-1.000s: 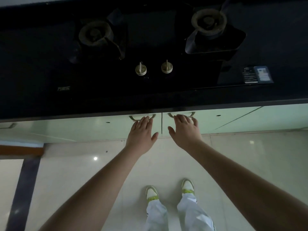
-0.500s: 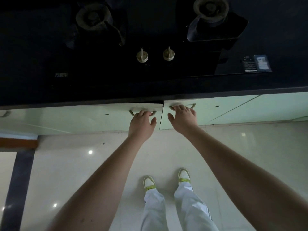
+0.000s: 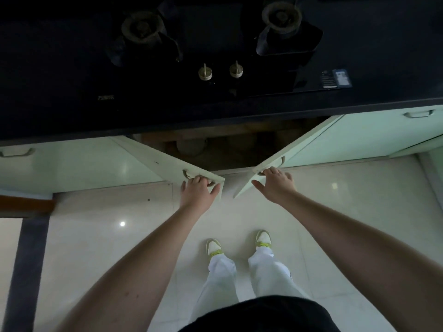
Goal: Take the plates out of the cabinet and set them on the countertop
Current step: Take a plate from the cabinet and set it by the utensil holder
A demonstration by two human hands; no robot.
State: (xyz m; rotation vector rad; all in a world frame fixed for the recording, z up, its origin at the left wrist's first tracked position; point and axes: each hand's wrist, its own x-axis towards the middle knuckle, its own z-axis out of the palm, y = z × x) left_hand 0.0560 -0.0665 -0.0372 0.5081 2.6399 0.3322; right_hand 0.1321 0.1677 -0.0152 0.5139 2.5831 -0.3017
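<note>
The pale green cabinet under the black countertop [image 3: 72,121] stands partly open, its two doors swung out toward me. My left hand [image 3: 197,194] grips the metal handle of the left door [image 3: 158,161]. My right hand [image 3: 276,183] has its fingers hooked on the handle of the right door [image 3: 299,149], thumb spread. Between the doors the dark cabinet interior [image 3: 230,149] shows a round greyish shape [image 3: 191,146]; I cannot tell whether it is a plate.
A black gas hob with two burners [image 3: 142,27] [image 3: 281,15] and two knobs [image 3: 205,73] fills the countertop above the cabinet. Closed green doors with handles flank the opening. My feet [image 3: 239,244] stand on the glossy tiled floor.
Both hands closed on the door handles and pulled; the two cabinet doors have swung outward, exposing the dark interior.
</note>
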